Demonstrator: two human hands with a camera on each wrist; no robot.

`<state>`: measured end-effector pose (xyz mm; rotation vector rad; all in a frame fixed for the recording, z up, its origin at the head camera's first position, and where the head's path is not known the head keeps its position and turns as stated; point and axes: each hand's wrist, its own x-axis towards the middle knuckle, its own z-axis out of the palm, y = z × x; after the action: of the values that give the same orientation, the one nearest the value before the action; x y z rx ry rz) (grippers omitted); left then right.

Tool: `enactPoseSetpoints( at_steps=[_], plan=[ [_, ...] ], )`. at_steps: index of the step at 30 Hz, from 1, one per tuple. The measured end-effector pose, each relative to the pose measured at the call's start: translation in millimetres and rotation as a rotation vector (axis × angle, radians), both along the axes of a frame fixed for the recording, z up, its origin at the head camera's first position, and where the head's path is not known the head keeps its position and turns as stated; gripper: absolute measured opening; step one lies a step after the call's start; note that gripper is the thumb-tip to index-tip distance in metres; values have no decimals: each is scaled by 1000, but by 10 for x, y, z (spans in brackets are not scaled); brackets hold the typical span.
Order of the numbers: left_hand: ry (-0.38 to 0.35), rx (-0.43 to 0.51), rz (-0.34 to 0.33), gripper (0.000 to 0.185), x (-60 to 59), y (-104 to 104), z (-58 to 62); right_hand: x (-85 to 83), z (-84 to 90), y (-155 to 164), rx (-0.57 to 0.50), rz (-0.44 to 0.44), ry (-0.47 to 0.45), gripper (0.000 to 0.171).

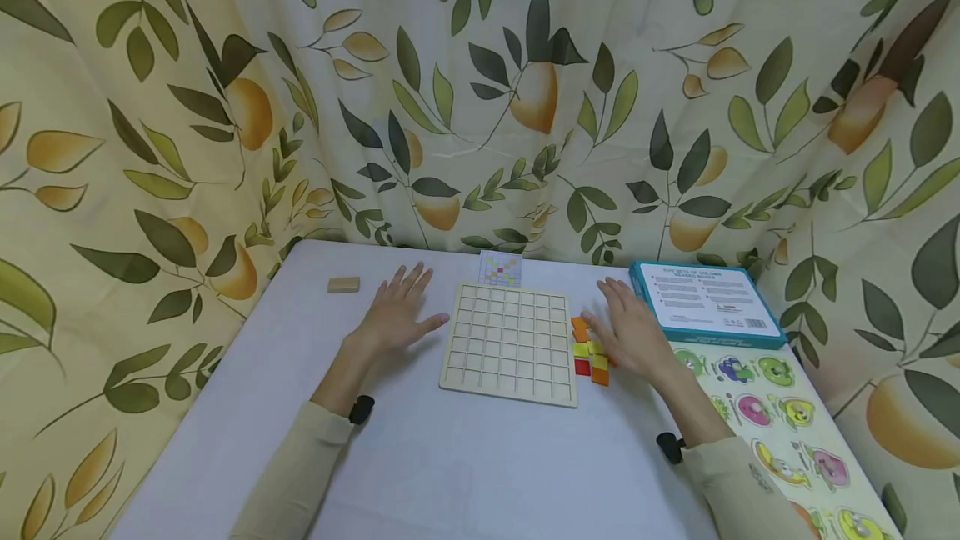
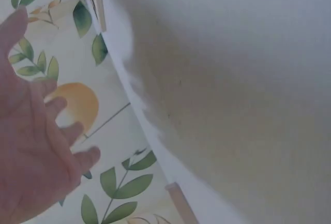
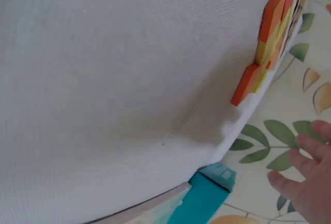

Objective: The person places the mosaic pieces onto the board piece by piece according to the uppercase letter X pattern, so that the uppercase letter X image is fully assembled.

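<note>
A wooden grid board (image 1: 510,344) with bare square cells lies on the white table between my two hands. Left of it my left hand (image 1: 393,315) is spread with straight fingers and holds nothing. My right hand (image 1: 630,327) is also spread, palm down, beside a loose cluster of orange, yellow and red square tiles (image 1: 582,367). It partly covers some tiles in the head view; the right wrist view shows the tiles (image 3: 274,14) on the cloth, apart from the right hand (image 3: 310,177). Behind the board lies a small card (image 1: 500,268) printed with a coloured grid pattern.
A small wooden block (image 1: 343,284) lies at the back left. At the back right, a teal-edged box (image 1: 708,302) rests beside a sheet of cartoon fruit pictures (image 1: 780,440). A leaf-patterned curtain (image 1: 480,107) hangs behind the table.
</note>
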<state>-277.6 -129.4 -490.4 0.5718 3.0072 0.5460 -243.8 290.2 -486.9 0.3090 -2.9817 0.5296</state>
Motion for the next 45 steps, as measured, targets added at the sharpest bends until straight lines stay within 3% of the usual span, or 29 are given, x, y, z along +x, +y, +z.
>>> enactPoseSetpoints(
  at_steps=[5,8,17,22,36,45],
  plan=[
    [-56,1,-113,97,3,49,-68,-81,-42,9,-62,-26,-66,68],
    [-128,1,-156,104,21,76,-92,-143,-96,55,-79,-39,-110,59],
    [-298,-43,-289,113,127,116,-56,-269,-171,178,-116,-19,-195,44],
    [-303,-106,-293,114,174,140,-30,-319,-124,166,-121,-13,-245,39],
    [-252,-212,-205,118,243,200,3,-333,-110,153,-122,-6,-287,28],
    [-254,-208,-184,118,264,206,18,-364,-87,133,-126,-20,-262,30]
  ],
)
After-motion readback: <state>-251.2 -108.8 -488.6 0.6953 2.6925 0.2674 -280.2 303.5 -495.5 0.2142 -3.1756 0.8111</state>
